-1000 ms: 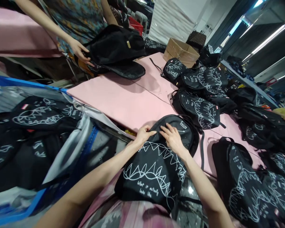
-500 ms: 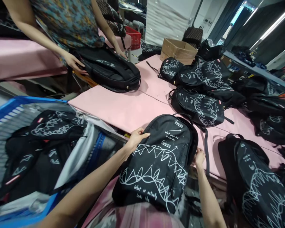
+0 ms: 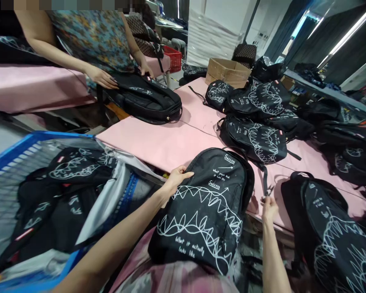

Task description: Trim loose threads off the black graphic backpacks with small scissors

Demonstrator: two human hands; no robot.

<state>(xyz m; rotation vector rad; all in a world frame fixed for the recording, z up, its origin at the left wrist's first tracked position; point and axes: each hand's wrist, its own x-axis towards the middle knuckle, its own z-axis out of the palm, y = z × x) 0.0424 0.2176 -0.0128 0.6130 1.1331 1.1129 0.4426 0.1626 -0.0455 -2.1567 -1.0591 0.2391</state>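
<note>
A black backpack (image 3: 201, 207) with white scribble print and lettering stands tilted in front of me, its base against my lap. My left hand (image 3: 177, 181) grips its upper left edge, thumb on the front panel. To the right of the backpack, my right hand (image 3: 270, 208) is closed on what look like small thread snips (image 3: 269, 191), with pointed metal tips upward. These tips meet the lower part of a dark strap (image 3: 265, 177) hanging from the backpack. Whether the fingers also pinch the strap, I cannot tell.
Several similar backpacks (image 3: 259, 138) lie on the pink table (image 3: 152, 142), one close at right (image 3: 332, 232). A blue crate (image 3: 64, 264) with bags stands at left. Across the table, a co-worker's hands (image 3: 102, 77) rest on another black backpack (image 3: 149, 97). A cardboard box (image 3: 227, 71) sits behind.
My right hand has moved right, away from the backpack's side, to the hanging strap. My left hand keeps its hold. The co-worker's hands have shifted onto the top of their backpack.
</note>
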